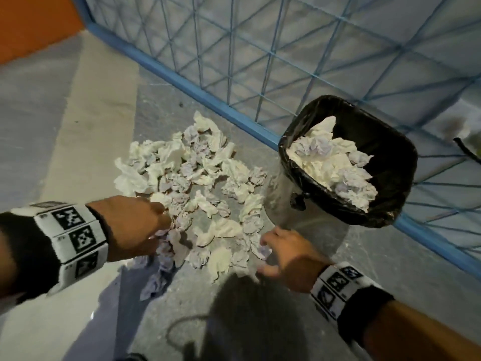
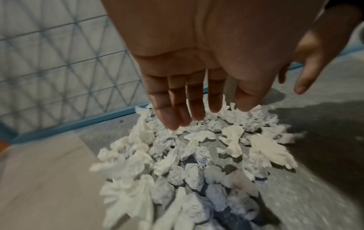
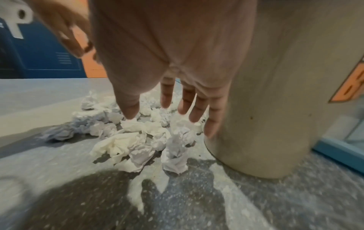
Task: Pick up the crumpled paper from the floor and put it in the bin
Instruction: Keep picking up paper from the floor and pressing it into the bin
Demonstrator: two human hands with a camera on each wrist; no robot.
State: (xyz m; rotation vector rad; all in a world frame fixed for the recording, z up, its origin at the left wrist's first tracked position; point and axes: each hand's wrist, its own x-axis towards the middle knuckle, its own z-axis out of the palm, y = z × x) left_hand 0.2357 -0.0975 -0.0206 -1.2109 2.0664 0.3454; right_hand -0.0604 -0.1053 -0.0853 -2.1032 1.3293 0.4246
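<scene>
A speckled grey floor [image 1: 166, 303] meets a paler beige strip [image 1: 86, 131] at its left side, with an orange wall [image 1: 33, 24] in the far left corner. A blue wire-mesh fence [image 1: 260, 48] runs diagonally along the floor's far edge. Just before the fence stands the bin [image 1: 304, 214], lined with a black bag [image 1: 385, 157] and already holding paper. The near floor, partly in shadow, lies bare. The crumpled paper [image 1: 192, 183] is spread in a wide heap on the floor between the beige strip and the bin's base. The left hand [image 1: 132, 227] hovers over the heap's near left edge, fingers straight and spread, grasping nothing. The right hand [image 1: 289, 254] is at the heap's near right edge, beside the bin's wall, fingers extended and empty.
</scene>
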